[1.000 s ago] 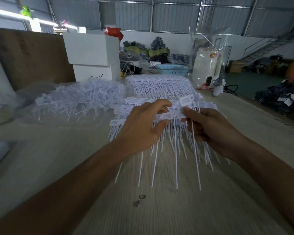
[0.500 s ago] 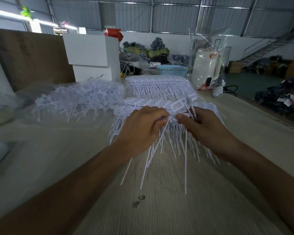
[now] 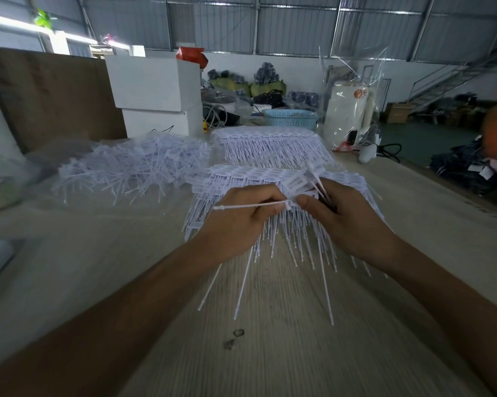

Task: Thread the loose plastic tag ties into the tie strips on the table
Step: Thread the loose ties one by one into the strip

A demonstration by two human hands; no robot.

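Left hand (image 3: 243, 222), fingers curled, pinches a thin white plastic tag tie (image 3: 250, 206) that lies level across its knuckles, free tip pointing left. Right hand (image 3: 344, 216), fingers also curled, grips a small bunch of white tie heads and stems (image 3: 301, 181) at the point where the level tie's other end meets it; thumb tips of both hands nearly touch there. Both hands hover just over the near stack of white tie strips (image 3: 270, 174), whose long stems fan toward the viewer across the pale wood-grain table (image 3: 270, 353). A second stack of white strips (image 3: 270, 144) lies just behind the first. A loose heap of white plastic ties (image 3: 132, 167) sits to the left, on clear film, near the stacks. Farther back: two stacked white boxes (image 3: 155, 96), a brown board (image 3: 55, 93) leaning at far left, a light blue perforated basket (image 3: 291, 118). Metal-sheet walls enclose the room; a staircase shows far right. Bare tabletop lies between the stem tips and the near edge; the right table edge runs close beside the right forearm.
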